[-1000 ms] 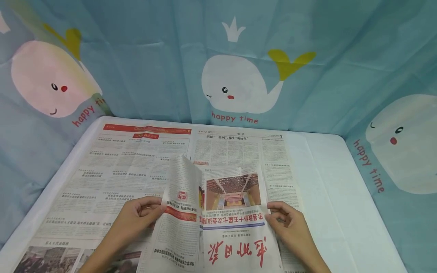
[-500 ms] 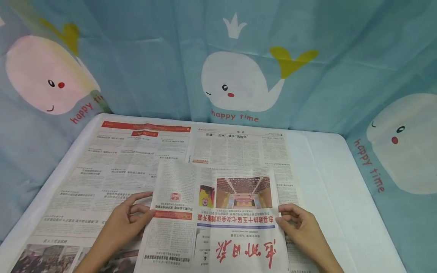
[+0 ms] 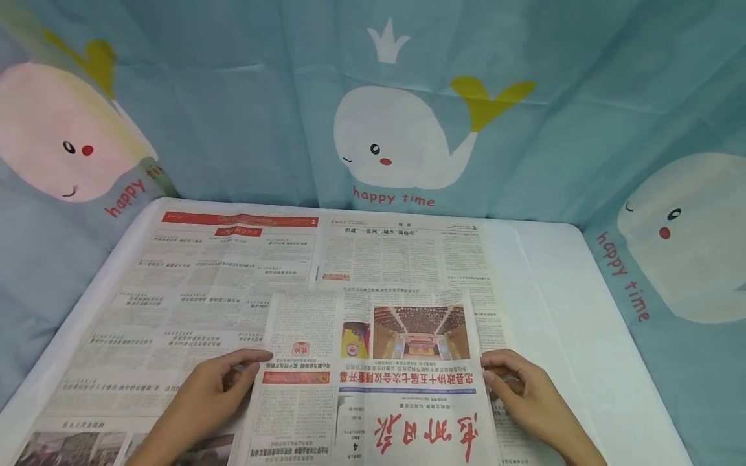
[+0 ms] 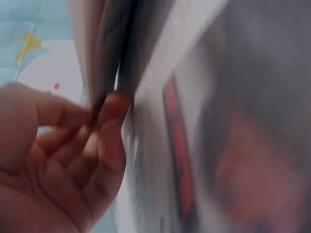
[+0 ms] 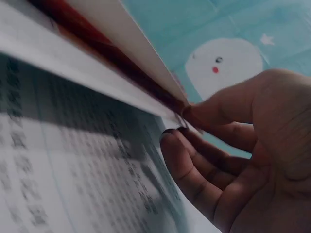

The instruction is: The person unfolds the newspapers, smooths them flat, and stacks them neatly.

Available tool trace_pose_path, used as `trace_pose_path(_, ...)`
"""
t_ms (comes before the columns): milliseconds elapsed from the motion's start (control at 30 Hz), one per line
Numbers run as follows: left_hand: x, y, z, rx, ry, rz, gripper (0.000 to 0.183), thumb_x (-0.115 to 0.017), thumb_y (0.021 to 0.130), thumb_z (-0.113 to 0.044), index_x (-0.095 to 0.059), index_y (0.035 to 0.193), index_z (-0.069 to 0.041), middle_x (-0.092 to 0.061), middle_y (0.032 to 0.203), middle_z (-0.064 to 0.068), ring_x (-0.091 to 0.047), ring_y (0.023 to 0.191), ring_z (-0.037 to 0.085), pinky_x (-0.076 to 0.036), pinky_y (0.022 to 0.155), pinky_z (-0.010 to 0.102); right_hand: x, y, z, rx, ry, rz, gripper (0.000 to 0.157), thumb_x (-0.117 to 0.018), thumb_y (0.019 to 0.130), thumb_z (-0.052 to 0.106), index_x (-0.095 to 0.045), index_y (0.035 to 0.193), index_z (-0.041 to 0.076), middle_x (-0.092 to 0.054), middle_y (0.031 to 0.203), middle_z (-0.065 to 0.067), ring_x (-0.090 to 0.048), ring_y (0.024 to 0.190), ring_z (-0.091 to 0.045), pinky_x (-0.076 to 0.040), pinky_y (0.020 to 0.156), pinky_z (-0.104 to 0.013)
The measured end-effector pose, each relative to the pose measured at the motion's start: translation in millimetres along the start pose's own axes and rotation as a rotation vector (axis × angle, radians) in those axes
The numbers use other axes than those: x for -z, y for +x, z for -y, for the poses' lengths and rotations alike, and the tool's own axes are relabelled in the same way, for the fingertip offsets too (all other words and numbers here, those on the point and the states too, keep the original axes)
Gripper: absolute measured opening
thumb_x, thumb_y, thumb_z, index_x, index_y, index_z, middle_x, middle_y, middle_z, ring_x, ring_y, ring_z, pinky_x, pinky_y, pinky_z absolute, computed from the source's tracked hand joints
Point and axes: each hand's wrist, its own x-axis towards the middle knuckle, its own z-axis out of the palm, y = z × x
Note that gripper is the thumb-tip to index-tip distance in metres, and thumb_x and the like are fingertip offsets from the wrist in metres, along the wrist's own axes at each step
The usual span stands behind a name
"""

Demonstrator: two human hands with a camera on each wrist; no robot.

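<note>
A folded newspaper (image 3: 416,404), printed with red characters and a photo of a hall, lies upside down to me at the front in the head view. Its left edge is held by my left hand (image 3: 218,391), with thumb and fingers closed at the paper in the left wrist view. On the opposite edge, my right hand (image 3: 524,391) pinches the sheets between thumb and fingers, as the right wrist view shows. Beneath it a larger newspaper (image 3: 186,278) is spread wide. The lower part of the folded newspaper runs out of the head view.
The spread sheets cover much of a white table (image 3: 548,291), whose white surface shows along the right. A blue curtain (image 3: 245,129) with whale pictures stands behind the table and at both sides.
The folded newspaper's left part, raised and curved earlier, has come down flatter, uncovering more of the front page. Both hands have moved slightly right and apart, still at its edges.
</note>
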Motion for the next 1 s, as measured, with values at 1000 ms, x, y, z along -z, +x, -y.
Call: trace_pose_path(1000, 26.8, 14.6, 13.9, -0.338, 0.126, 0.070, 0.026, -0.083, 0.090, -0.014, -0.082, 0.114, -0.024, -0.081, 0.108, -0.005, -0.062, 0.076, -0.007, -0.054, 0.067, 0.021, -8.0, 3.0, -12.2, 0.529, -0.268, -0.304, 0.054, -0.086, 0.067, -0.018, -0.084, 0.103, 0.023, -0.076, 0.123, -0.004, -0.053, 0.135, 0.004, -0.034, 0.110, -0.005)
